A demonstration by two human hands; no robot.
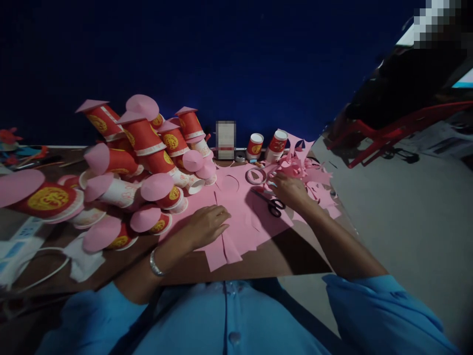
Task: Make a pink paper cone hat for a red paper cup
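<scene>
My left hand (210,224), with a silver bracelet at the wrist, lies over the pink paper sheets (240,217), its fingers loosely spread and holding nothing I can see. My right hand (290,190) is at the left edge of a heap of pink paper scraps (295,165), its fingers curled. What the fingertips hold, if anything, cannot be made out. Just left of it lies a tape roll (256,176). Below the roll, a pair of scissors (273,204) with dark handles rests on the paper.
Red and white paper cups with pink cone tops (148,138) are piled at the left. Two plain-topped cups, one upright red cup (254,144) and one tilted cup (278,143), stand at the back. A white cable (40,276) lies front left; a red chair (369,135) stands right.
</scene>
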